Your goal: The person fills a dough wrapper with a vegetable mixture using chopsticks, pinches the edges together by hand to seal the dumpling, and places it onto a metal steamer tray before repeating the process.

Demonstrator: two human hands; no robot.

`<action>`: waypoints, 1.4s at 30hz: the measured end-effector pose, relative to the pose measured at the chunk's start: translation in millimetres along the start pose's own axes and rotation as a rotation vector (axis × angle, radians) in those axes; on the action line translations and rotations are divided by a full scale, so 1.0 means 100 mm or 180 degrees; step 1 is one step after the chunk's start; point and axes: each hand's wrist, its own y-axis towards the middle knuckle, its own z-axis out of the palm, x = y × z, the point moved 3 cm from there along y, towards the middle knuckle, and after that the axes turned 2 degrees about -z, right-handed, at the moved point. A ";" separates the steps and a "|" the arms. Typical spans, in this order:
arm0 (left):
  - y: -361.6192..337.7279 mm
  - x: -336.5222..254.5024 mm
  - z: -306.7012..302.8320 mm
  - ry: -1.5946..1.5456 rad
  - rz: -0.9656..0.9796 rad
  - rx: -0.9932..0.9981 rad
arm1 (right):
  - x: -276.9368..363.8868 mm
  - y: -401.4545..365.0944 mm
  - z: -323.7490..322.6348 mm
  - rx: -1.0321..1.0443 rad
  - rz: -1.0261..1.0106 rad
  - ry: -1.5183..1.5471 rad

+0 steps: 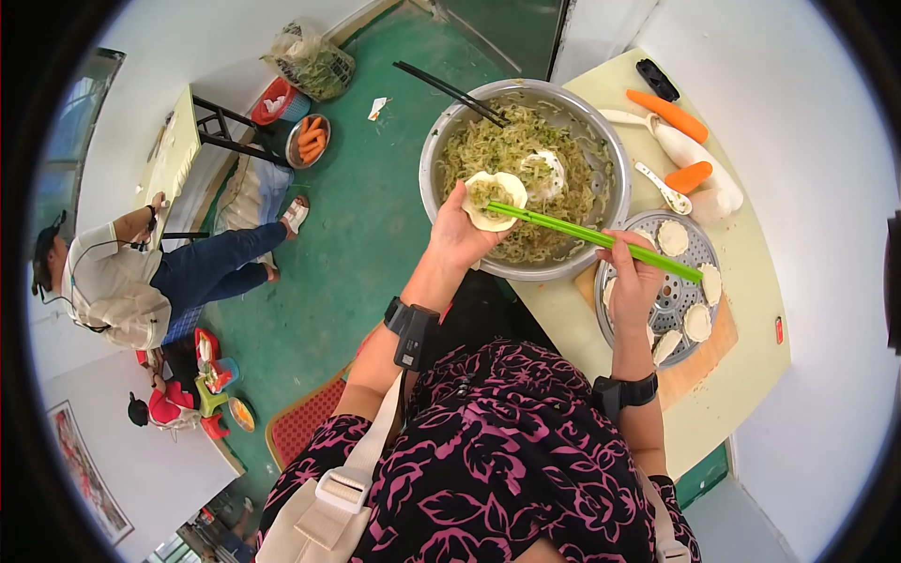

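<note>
My left hand (457, 232) holds a round dumpling wrapper (502, 186) with shredded green filling on it, above the near left rim of a big metal bowl (430, 169). In my right hand (635, 281) are bright green chopsticks (572, 229), their tips at the filling on the wrapper. Shredded vegetable filling (563, 230) fills the bowl, with a white lump (542, 174) in it. Dark chopsticks (455, 94) lean on the bowl's far left rim. Beneath and beside my right hand, a perforated metal steamer tray (668, 298) carries several folded dumplings (697, 322).
On the pale table (741, 375) lie a white radish (694, 159), carrots (668, 115), a white spoon (663, 188) and a black object (657, 80). To the left, one person (122, 272) stands at another table; another person (174, 399) sits lower down. A red chair (305, 419) is near my left side.
</note>
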 end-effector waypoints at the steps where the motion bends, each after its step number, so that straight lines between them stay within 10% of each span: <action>1: 0.01 0.01 0.00 -0.0055 0.0007 -0.0001 | -0.03 0.00 -0.01 -0.0019 0.0042 0.0065; 21: 0.05 0.10 -0.02 -0.0484 0.0636 0.0015 | 0.03 -0.13 -0.15 -0.0802 -0.0088 0.0280; 42: 0.05 0.19 0.02 -0.0298 0.0527 -0.0227 | 0.10 -0.21 0.12 0.0325 -0.0582 -0.0316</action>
